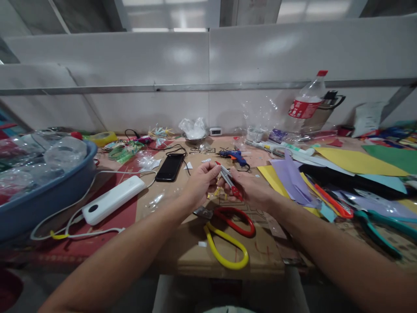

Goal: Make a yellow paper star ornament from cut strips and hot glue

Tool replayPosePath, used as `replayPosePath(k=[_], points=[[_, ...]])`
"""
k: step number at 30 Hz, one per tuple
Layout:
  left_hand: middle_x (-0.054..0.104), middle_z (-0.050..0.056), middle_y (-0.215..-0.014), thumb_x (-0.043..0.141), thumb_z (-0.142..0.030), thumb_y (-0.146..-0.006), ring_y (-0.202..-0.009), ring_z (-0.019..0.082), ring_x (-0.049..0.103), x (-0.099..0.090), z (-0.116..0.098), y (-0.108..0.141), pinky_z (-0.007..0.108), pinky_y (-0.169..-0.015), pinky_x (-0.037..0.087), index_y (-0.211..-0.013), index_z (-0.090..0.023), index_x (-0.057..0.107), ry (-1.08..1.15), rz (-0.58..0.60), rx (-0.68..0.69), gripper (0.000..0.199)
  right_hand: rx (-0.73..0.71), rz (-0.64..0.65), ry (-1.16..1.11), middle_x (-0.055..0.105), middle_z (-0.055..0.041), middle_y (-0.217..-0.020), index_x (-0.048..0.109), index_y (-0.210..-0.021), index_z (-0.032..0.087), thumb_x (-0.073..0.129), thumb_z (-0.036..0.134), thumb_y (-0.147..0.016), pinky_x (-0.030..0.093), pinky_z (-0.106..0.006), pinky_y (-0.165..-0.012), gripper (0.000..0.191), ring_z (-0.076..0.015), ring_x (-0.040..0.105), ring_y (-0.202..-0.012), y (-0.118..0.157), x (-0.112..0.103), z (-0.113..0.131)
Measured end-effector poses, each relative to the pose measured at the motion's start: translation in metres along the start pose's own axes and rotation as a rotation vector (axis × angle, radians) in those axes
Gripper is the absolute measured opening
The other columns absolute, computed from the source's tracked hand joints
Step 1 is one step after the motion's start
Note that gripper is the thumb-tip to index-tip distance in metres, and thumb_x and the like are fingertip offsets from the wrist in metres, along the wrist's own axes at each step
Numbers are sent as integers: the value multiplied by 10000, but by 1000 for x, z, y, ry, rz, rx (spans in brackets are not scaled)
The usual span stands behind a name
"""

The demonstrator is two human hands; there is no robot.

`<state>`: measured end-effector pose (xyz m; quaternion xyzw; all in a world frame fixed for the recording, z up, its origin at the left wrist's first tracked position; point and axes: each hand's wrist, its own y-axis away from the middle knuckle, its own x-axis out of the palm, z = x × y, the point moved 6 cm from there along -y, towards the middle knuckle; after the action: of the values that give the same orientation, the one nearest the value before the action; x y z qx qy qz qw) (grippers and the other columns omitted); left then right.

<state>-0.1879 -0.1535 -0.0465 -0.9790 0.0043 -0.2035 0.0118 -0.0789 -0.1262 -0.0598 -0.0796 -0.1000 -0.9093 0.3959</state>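
Observation:
Over the middle of the cardboard, my right hand (249, 187) is closed around a slim red-and-silver tool that looks like a utility knife (227, 177). Its upper red end points towards my left hand (203, 180), whose thumb and fingers are pinched together beside it. What lies in that pinch is hidden by the fingers; small yellowish bits show just beneath. Below both hands lies a pair of scissors with one red and one yellow handle (243, 257), its blades partly covered by my left hand. A blue glue gun (237, 157) rests just beyond my hands.
A black phone (170, 167) and white power bank (114, 199) with cables lie left, beside a blue basin (48, 206) of clear plastic. Coloured sheets (293, 180), an orange cutter (334, 201) and teal-handled pliers (378, 232) lie right. A red-capped bottle (304, 108) stands behind.

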Motion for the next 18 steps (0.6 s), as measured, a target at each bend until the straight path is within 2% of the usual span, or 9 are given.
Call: replayPosePath(k=[3, 7, 10, 18], points=[[541, -20, -524, 757, -420, -764, -426, 61, 444, 1, -5, 0, 153, -407, 201, -765, -178, 473, -24, 47, 47, 374, 75, 166, -115, 549, -5, -738, 642, -856, 152, 632, 589, -856, 468, -215, -554, 437, -94, 477, -613, 2, 6, -1], [573, -13, -535, 781, -440, -735, -430, 76, 496, 2, -9, 2, 154, -403, 222, -757, -177, 477, -19, 59, 73, 402, 87, 250, -158, 590, -23, -800, 660, -893, 161, 666, 571, -837, 514, -250, -619, 414, -125, 555, -704, 6, 9, 1], [559, -24, -536, 809, -444, -703, -433, 70, 490, 2, -10, 3, 151, -410, 242, -746, -172, 485, -12, 46, 92, 425, 127, 307, -200, 561, 4, -723, 640, -893, 175, 673, 571, -832, 482, -238, -600, 402, -111, 522, -637, 7, 13, -3], [532, -38, -534, 824, -456, -683, -440, 54, 449, 3, -14, 4, 153, -418, 229, -717, -170, 476, -1, 43, 142, 452, 134, 240, -246, 429, 56, -649, 596, -859, 181, 762, 550, -761, 366, -176, -528, 416, -72, 343, -552, 7, 17, -3]])
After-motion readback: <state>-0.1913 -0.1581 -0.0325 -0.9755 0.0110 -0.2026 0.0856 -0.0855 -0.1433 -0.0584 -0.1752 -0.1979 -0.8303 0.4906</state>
